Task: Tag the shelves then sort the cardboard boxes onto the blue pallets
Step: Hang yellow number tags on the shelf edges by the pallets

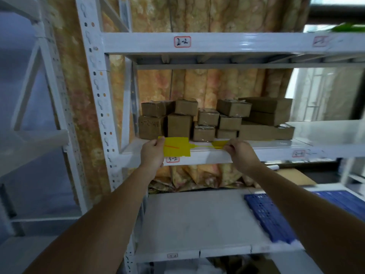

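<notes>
White shelving rack (217, 43), cardboard boxes (215, 119) stacked on its middle shelf, blue pallet (266, 216) on the shelf below, left hand (153, 153) pinching yellow tag (176, 146) at shelf edge, right hand (240, 153) pinching the tag's strap end

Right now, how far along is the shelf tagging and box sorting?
Early. Both hands, left hand and right hand, hold a yellow tag at the shelf edge. The boxes sit unsorted on the shelf; the blue pallet holds none.
</notes>
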Tool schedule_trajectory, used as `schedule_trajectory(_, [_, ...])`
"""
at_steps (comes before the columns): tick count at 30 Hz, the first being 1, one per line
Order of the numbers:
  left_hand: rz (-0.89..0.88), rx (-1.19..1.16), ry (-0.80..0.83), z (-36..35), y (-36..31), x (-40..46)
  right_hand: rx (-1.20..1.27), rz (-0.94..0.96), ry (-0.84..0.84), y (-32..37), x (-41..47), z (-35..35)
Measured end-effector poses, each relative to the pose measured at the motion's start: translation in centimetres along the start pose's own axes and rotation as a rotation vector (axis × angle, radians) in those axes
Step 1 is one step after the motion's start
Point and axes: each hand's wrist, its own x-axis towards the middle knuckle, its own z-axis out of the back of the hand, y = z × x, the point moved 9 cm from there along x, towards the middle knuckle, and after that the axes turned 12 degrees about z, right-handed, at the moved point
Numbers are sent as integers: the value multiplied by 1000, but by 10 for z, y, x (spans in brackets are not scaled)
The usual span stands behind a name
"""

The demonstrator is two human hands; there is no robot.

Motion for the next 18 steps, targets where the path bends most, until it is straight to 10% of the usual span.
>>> schedule_trajectory(18, [-182,267,334,-328,9,-183,-260,-392,-128,-196,-256,223])
